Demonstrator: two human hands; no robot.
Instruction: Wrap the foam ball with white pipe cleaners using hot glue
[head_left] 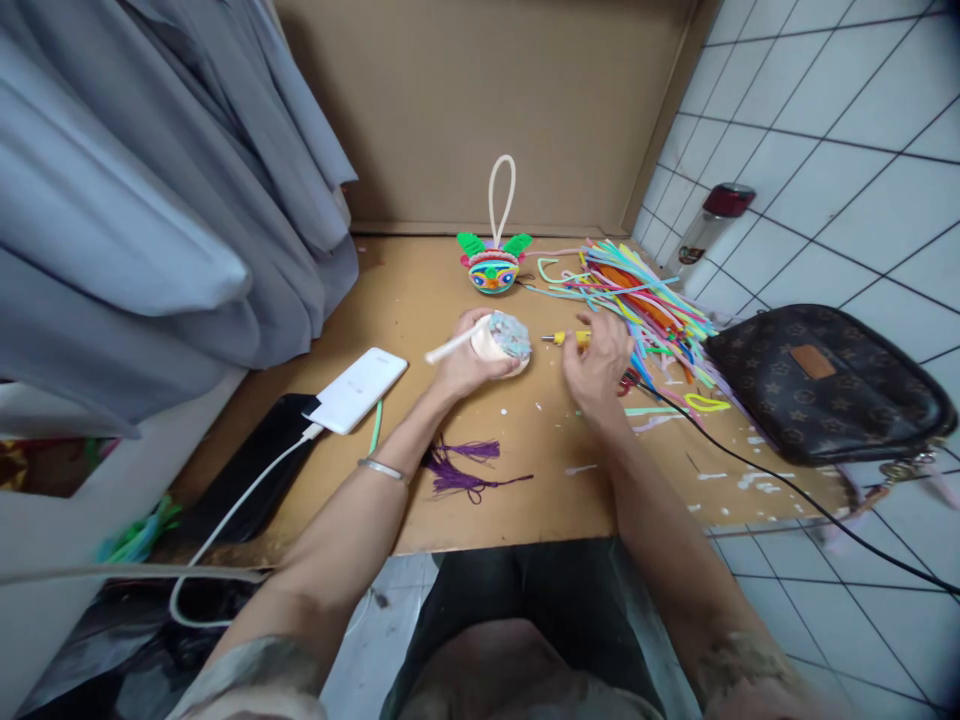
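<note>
Hands found apart, both over the middle of the tan wooden table (pixel 540 425). The left hand (pixel 466 360) is clamped on a rounded cream-white piece with a mottled pale-blue face (pixel 507 338); a slim white rod (pixel 450 346) juts from it toward the left. The right hand (pixel 600 362) grips a yellow tool with a metal tip (pixel 570 339), the tip pointing left at the piece but apart from it. Beyond them, near the far edge, sits a multicoloured animal-head ornament with green ears (pixel 493 272), a white loop (pixel 512 190) rising above it. Far right: a loose heap of multicoloured fuzzy stems (pixel 649 305), with a dark brown patterned bag (pixel 832 385) beside it. Near side, centre: purple thread tassels (pixel 465 472). Left side: a white rectangular device (pixel 362 390), white cable (pixel 259 480) attached, partly overlapping a flat black object (pixel 244 500).
</note>
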